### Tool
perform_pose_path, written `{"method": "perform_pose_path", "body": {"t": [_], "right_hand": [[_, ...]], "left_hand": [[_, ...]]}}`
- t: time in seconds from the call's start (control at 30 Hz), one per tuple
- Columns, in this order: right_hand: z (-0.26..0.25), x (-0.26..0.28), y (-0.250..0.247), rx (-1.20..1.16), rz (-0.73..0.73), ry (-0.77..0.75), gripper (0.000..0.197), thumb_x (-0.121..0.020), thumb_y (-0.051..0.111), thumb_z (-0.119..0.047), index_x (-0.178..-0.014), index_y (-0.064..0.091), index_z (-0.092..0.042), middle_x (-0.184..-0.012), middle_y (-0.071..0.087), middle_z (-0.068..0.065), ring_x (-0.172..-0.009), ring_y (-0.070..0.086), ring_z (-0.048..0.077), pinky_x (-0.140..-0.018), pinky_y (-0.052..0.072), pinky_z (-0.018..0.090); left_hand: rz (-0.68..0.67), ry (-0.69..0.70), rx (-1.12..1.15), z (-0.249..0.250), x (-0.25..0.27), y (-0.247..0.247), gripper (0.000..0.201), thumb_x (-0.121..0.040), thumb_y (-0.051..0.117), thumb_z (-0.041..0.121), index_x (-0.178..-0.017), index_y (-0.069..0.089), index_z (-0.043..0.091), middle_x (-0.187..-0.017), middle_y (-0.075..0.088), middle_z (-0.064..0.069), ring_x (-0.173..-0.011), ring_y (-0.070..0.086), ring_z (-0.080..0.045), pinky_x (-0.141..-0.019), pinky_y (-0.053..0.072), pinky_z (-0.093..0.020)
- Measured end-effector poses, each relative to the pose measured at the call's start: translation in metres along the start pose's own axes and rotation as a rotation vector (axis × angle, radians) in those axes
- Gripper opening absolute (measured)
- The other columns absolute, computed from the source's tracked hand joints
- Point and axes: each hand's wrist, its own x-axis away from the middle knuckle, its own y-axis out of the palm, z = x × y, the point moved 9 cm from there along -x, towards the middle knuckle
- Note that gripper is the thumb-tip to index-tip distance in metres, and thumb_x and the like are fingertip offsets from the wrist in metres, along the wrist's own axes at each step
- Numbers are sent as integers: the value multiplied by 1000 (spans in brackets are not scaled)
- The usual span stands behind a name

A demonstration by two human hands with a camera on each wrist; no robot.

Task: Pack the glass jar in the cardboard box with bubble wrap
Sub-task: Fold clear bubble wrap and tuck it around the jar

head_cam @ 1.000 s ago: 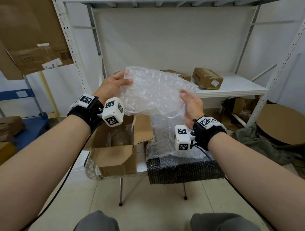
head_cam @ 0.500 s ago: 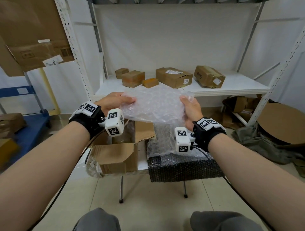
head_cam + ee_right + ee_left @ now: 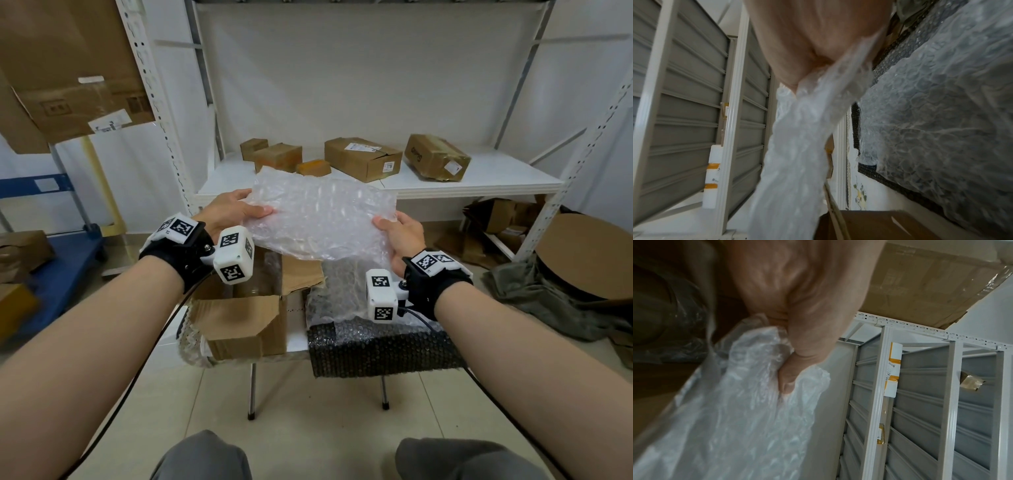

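**A:** White metal shelving (image 3: 376, 185) stands behind your small bench (image 3: 294, 329), with taped parcels (image 3: 363, 159) on the shelf. What have you got in each grip?

**B:** Your left hand (image 3: 226, 214) pinches the left edge of the clear bubble wrap sheet (image 3: 322, 219), thumb on top and fingers curled under. Your right hand (image 3: 402, 236) pinches the right edge the same way. You hold the sheet spread above the bench, over the open cardboard box (image 3: 246, 318).

**A:** And the glass jar?

**B:** It looks to be the clear round shape standing inside the box (image 3: 253, 287), half hidden by the wrist camera and the flaps. More bubble wrap (image 3: 342, 294) lies just beside the box, over a black sheet (image 3: 380, 346).

**A:** How will the sheet handle?

**B:** I judge it very light, soft and floppy; it sags between your 2 hands already. Keep to the edges, because a grip in the middle would crumple it. It is slick plastic, so pinch firmly.

**A:** And the jar?

**B:** Treat it as fragile, hard and smooth. If you lift it, close round its body rather than its rim.
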Motion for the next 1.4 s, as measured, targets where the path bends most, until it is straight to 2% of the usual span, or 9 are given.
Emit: {"method": "perform_pose_path", "body": {"t": [0.17,0.3,0.43,0.67,0.8,0.9,1.13,1.27,1.4], "right_hand": [[-5,3,19,-61,-122,-3,22,-91,65,-5,-112,61,-3,-101,71,15,-86,70,27,-91,57,47],[-7,12,45,-95,-284,19,22,-91,61,0,-113,61,-4,-104,71,14,-91,69,28,-88,56,42],[-3,17,61,-138,-300,16,42,-91,60,1,-132,52,-2,-127,65,20,-112,65,35,-96,54,49],[7,30,87,-107,-338,70,31,-93,61,2,-122,52,5,-107,67,20,-85,69,26,-66,61,32],[2,43,91,-88,-518,112,60,-95,57,-46,-141,49,-7,-134,62,16,-114,65,29,-94,56,42],[-1,41,89,-155,-537,197,86,-88,44,-73,-138,51,-4,-124,68,15,-112,67,30,-99,52,47],[1,56,123,149,-655,178,51,-95,59,-40,-135,56,-10,-124,68,12,-110,68,31,-97,53,45],[-5,50,135,266,-581,67,44,-99,54,-10,-141,45,-6,-121,64,13,-89,68,21,-71,59,27],[-11,44,136,267,-536,0,49,-103,46,-14,-150,31,-14,-140,55,14,-107,63,25,-81,56,27]], "left_hand": [[55,-9,143,-7,2,-10,35,-92,65,13,-125,57,4,-68,71,9,-40,62,0,-36,44,-11],[149,23,405,-11,-5,-32,37,-92,65,23,-125,58,9,-94,72,1,-55,68,-6,-41,47,-12],[86,40,890,-15,-10,-31,50,-87,69,41,-126,58,14,-117,70,-10,-100,71,-24,-79,59,-36],[-136,-54,483,-23,-3,6,55,-82,76,29,-130,55,12,-125,67,-11,-115,63,-33,-105,44,-48],[-32,-103,295,-30,-8,-13,48,-70,84,25,-111,69,6,-113,71,-16,-102,69,-35,-98,51,-42],[48,-76,100,-22,-1,-30,21,-83,72,26,-99,68,13,-85,71,-5,-62,70,-15,-51,53,-18],[-49,-62,-105,-23,7,-27,27,-86,71,30,-102,64,9,-57,67,1,-33,56,-5,-35,39,-11],[-216,-76,30,-33,5,-24,68,-67,86,45,-123,63,13,-103,65,-28,-74,70,-35,-71,59,-42],[-369,-28,149,-38,10,-17,60,-84,75,22,-138,51,16,-133,58,-20,-124,51,-46,-111,33,-56]]}}
